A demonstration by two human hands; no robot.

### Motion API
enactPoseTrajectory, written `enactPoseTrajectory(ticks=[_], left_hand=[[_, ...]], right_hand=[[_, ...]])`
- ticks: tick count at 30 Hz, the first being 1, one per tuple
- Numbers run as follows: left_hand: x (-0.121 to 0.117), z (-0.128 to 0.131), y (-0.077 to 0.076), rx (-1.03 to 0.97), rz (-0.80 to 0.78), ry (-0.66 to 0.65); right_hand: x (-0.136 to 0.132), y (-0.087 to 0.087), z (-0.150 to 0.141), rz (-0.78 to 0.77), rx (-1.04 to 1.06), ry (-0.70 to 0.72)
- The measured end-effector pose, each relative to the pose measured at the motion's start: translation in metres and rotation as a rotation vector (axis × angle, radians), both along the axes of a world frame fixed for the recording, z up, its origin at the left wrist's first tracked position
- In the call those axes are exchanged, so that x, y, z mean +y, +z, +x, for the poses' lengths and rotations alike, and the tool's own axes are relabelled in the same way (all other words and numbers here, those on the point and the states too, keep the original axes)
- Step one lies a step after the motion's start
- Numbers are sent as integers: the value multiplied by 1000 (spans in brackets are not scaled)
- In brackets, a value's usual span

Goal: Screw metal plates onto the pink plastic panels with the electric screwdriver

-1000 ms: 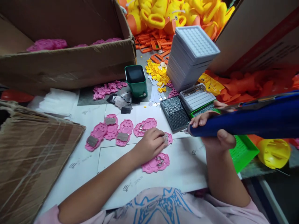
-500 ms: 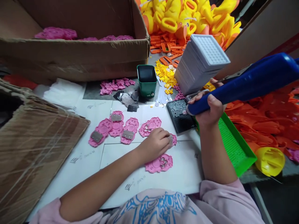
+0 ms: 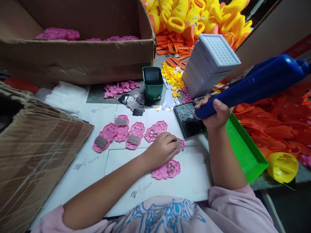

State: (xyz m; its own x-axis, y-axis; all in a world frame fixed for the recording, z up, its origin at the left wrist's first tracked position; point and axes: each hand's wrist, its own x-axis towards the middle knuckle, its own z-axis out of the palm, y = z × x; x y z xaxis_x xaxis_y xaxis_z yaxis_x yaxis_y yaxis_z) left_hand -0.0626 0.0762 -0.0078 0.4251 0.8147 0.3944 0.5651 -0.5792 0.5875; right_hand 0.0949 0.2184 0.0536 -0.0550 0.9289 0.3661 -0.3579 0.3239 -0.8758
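My left hand (image 3: 164, 146) is closed over a pink plastic part (image 3: 181, 145) with a grey metal plate, which lies on the white table sheet; the fingers hide most of it. My right hand (image 3: 216, 111) is wrapped round a blue electric screwdriver (image 3: 250, 85). The driver's tip points down at a black perforated screw tray (image 3: 188, 120). Just below my left hand lies a pink part with metal contacts (image 3: 166, 169), and another like it (image 3: 155, 131) lies above. Several more pink parts with grey plates (image 3: 133, 139) lie to the left.
A green cup (image 3: 153, 83) stands behind the pink parts. Beside it rise stacked white trays (image 3: 211, 63). A bright green tray (image 3: 250, 155) sits under my right forearm. Cardboard boxes (image 3: 77, 61) border the left and back. Orange pieces (image 3: 272, 126) are heaped at right.
The blue screwdriver's rear end has swung slightly, while its tip stays over the black tray. My left hand keeps its place on the pink part. The whole view has shifted a little.
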Motion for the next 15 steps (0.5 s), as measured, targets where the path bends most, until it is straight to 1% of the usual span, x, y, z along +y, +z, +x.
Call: enactPoseTrajectory(ticks=[3,5,9,12,15], left_hand=[[0,1,0,-18,-4,2],[0,1,0,-24,-10,1],[-1,1,1,-24,-31,-9],[-1,1,1,-24,-30,-11],[-1,1,1,-30,-19,-12]], right_hand=[[1,0,-2,25,6,-26],[1,1,-3,16,18,-54],[1,5,-1,-14,19,-45],[-2,15,3,-4,23,-41],[-13,29,7,-18,38,-13]])
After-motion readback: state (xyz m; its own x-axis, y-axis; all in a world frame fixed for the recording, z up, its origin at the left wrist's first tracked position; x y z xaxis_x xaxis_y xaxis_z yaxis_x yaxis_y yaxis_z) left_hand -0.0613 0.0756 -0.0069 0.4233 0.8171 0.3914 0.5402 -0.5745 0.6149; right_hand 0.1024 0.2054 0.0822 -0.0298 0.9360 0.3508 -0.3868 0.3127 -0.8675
